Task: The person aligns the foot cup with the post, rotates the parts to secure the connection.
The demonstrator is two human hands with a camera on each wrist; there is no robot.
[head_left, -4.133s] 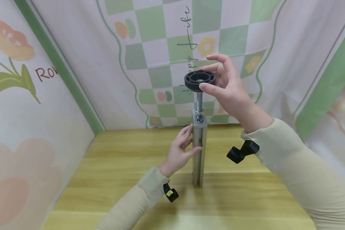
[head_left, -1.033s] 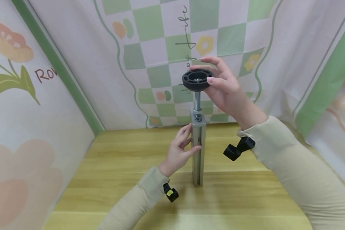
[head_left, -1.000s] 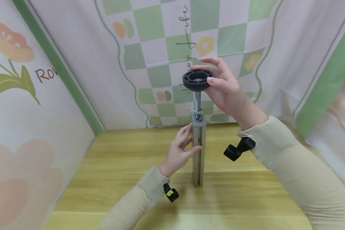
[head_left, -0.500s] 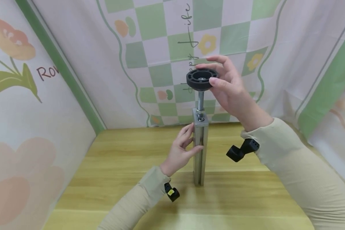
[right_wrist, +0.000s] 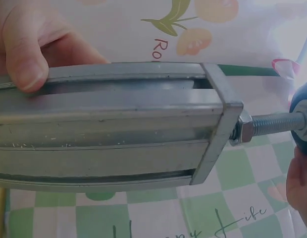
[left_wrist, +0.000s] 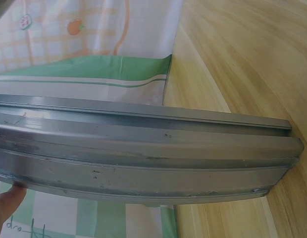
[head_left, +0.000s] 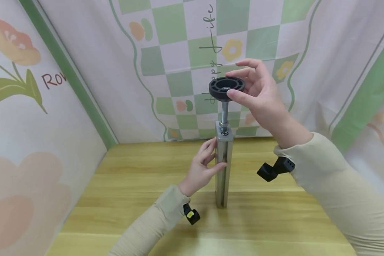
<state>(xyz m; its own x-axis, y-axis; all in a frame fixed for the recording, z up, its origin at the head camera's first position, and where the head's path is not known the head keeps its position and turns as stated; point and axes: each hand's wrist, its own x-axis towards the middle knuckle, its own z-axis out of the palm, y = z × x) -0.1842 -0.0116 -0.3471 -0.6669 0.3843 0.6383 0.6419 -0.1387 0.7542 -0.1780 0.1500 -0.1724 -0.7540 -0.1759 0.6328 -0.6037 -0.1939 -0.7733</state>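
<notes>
Wood-grain table (head_left: pixel 137 170), patterned curtain (head_left: pixel 259 42) at its back edge. Left hand (head_left: pixel 199 169), the nearer, grips the metal profile (head_left: pixel 222 186) just to its right, thumb and fingers bracketing it; profile upright, long axis vertical, in from that edge. Higher, right hand (head_left: pixel 264 93) pinches the black disc (head_left: pixel 218 94), lying leftward, by the rim; threaded rod (head_left: pixel 224 112) joins disc and profile.

A wood-grain table (head_left: pixel 131 174) spans the lower frame, a grooved metal post (head_left: pixel 220 185) upright on it, right of center.

Right hand (head_left: pixel 263 96) well above left hand (head_left: pixel 199 170)
</notes>
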